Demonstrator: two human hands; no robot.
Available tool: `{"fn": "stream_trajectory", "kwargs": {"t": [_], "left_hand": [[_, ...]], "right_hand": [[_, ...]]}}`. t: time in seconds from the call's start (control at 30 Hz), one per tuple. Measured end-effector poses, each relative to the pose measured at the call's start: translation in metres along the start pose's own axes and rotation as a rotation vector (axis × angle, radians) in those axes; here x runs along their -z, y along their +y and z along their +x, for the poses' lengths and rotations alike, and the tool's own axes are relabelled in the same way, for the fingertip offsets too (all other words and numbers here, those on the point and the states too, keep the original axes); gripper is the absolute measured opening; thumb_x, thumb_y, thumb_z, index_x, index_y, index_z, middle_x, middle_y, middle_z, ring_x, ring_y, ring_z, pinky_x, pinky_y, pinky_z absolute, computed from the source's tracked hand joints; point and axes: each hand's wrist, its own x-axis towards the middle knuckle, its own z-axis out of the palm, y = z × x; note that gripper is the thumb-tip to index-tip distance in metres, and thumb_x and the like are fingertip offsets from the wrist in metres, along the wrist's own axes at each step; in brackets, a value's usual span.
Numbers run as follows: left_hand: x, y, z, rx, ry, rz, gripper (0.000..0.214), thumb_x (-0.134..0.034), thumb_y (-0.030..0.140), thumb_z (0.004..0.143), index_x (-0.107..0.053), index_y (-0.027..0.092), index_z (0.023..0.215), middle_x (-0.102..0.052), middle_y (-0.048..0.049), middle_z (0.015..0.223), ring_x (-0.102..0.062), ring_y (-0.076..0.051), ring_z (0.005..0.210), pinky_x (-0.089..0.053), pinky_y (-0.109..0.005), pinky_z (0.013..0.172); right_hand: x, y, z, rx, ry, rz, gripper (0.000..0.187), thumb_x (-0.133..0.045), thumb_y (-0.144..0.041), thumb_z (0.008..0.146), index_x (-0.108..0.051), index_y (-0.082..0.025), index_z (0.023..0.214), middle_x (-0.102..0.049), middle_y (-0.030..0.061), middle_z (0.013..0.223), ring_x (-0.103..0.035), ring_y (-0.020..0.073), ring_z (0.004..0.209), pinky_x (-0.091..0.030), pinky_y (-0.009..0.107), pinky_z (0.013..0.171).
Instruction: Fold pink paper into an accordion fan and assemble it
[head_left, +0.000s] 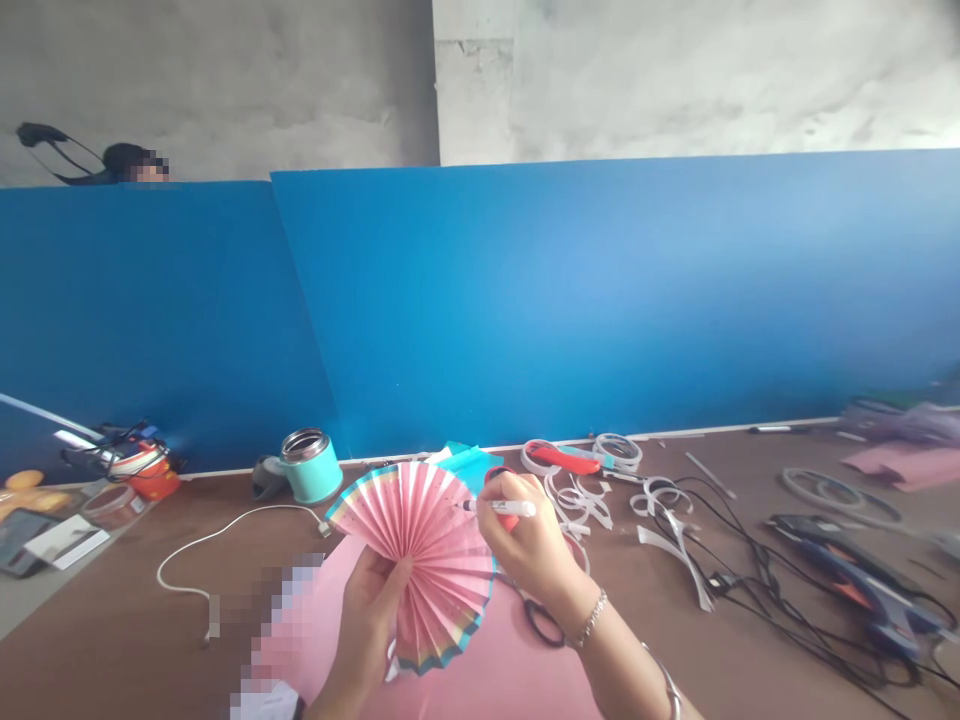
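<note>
My left hand [373,600] pinches a pink pleated paper fan [442,570] near its centre, thumb on the front. The fan is spread nearly round, with a blue and yellowish zigzag rim. In my right hand [529,530] is a white marker pen [502,508], its dark tip pointing left at the fan's upper right pleats. Whether the tip touches the paper I cannot tell. Under both hands lies a pink sheet [525,670]. Scissors [544,622] with dark handles lie partly hidden beside my right wrist.
A turquoise mug [313,470] stands by the blue partition [570,310]. Left of it are a white cable [225,520] and a red container [150,472]. White strip curls [585,500], a red-handled item [566,457], black cords and a glue gun [862,590] lie to the right.
</note>
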Motion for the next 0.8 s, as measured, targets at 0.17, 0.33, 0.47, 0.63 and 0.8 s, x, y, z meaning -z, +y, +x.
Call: {"fn": "stream_trajectory", "kwargs": {"t": [0.17, 0.33, 0.47, 0.63, 0.8], "left_hand": [[0.0013, -0.0009, 0.0014, 0.013, 0.004, -0.007, 0.056, -0.073, 0.035, 0.071, -0.052, 0.018, 0.12, -0.067, -0.0117, 0.11, -0.062, -0.028, 0.102, -0.05, -0.036, 0.083], [0.0013, -0.001, 0.002, 0.016, 0.012, -0.005, 0.059, -0.073, 0.035, 0.071, -0.052, 0.018, 0.123, -0.066, -0.0128, 0.111, -0.062, -0.029, 0.103, -0.05, -0.036, 0.083], [0.007, -0.0041, 0.0042, 0.006, 0.012, -0.002, 0.061, -0.073, 0.035, 0.07, -0.052, 0.018, 0.124, -0.066, -0.0122, 0.111, -0.063, -0.028, 0.101, -0.05, -0.036, 0.083], [0.0079, -0.004, 0.0045, 0.022, 0.02, 0.009, 0.059, -0.074, 0.037, 0.069, -0.053, 0.02, 0.122, -0.067, -0.0103, 0.112, -0.064, -0.027, 0.1, -0.051, -0.034, 0.08], [-0.0004, 0.0012, 0.0019, 0.004, 0.075, -0.008, 0.061, -0.076, 0.038, 0.066, -0.055, 0.018, 0.119, -0.068, -0.0105, 0.108, -0.064, -0.028, 0.099, -0.051, -0.035, 0.08]], "right_hand": [[0.0005, -0.0023, 0.0, 0.02, -0.023, 0.016, 0.014, -0.045, -0.01, 0.077, -0.047, -0.021, 0.069, -0.054, -0.0019, 0.062, -0.049, 0.0151, 0.064, -0.037, 0.029, 0.067], [0.0023, -0.0029, 0.0005, 0.021, -0.021, 0.032, 0.015, -0.044, -0.01, 0.076, -0.045, -0.021, 0.067, -0.051, -0.0023, 0.06, -0.047, 0.0149, 0.062, -0.036, 0.029, 0.067], [0.0041, -0.0024, 0.0017, 0.017, -0.02, 0.045, 0.015, -0.044, -0.01, 0.077, -0.044, -0.021, 0.066, -0.053, -0.0015, 0.061, -0.047, 0.0153, 0.063, -0.036, 0.029, 0.067], [0.0039, -0.0005, 0.0017, -0.01, -0.028, 0.067, 0.014, -0.045, -0.012, 0.077, -0.044, -0.021, 0.067, -0.054, -0.0008, 0.063, -0.046, 0.0161, 0.066, -0.036, 0.03, 0.067], [0.0046, -0.0002, 0.0025, 0.014, -0.071, 0.074, 0.015, -0.044, -0.011, 0.077, -0.042, -0.021, 0.066, -0.053, -0.0016, 0.062, -0.045, 0.0155, 0.063, -0.036, 0.03, 0.066]]}}
